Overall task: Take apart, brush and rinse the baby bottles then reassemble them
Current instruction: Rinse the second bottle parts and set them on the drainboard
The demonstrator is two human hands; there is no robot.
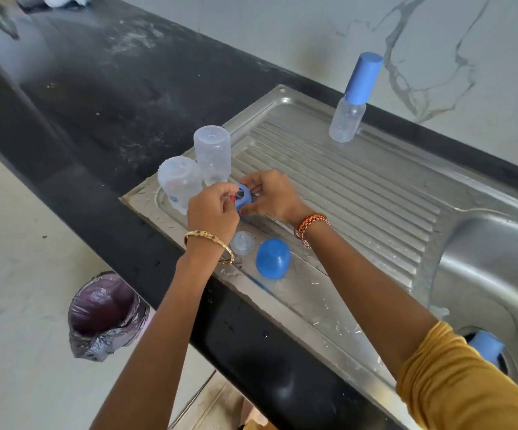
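My left hand (pixel 211 209) and my right hand (pixel 271 193) meet over the left end of the steel draining board (pixel 344 187), both pinching a blue collar ring (pixel 244 197). What sits inside the ring is hidden by my fingers. Two clear bottle bodies (pixel 212 153) (pixel 178 181) stand upside down just beyond my left hand. Below my hands lie a clear teat (pixel 243 242) and a blue dome cap (pixel 272 258). An assembled small bottle with a tall blue cap (pixel 352 100) stands at the board's far edge.
The sink bowl (pixel 493 274) lies at the right, with a blue part (pixel 486 349) at its drain. Black countertop (pixel 96 103) stretches to the left. A lined bin (pixel 105 315) stands on the floor below the counter. Water drops cover the board's near rim.
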